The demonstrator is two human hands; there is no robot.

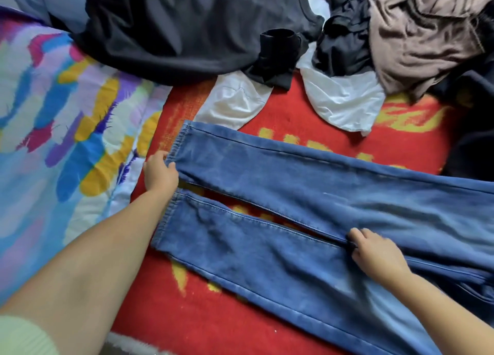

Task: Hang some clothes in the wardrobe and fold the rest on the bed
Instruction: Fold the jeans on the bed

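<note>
Now both hands grip one pair of jeans [307,194]: left hand [160,174] its hem, right hand [374,250] its inseam

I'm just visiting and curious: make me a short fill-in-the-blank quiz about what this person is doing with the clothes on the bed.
1. The blue jeans lie spread on a ____ blanket.
2. The left hand pinches the far leg at its ____.
3. The right hand rests where the two ____ meet.
4. Between the black garment and the jeans lies a ____ cloth.

Missing words: red; hem; legs; white
</note>
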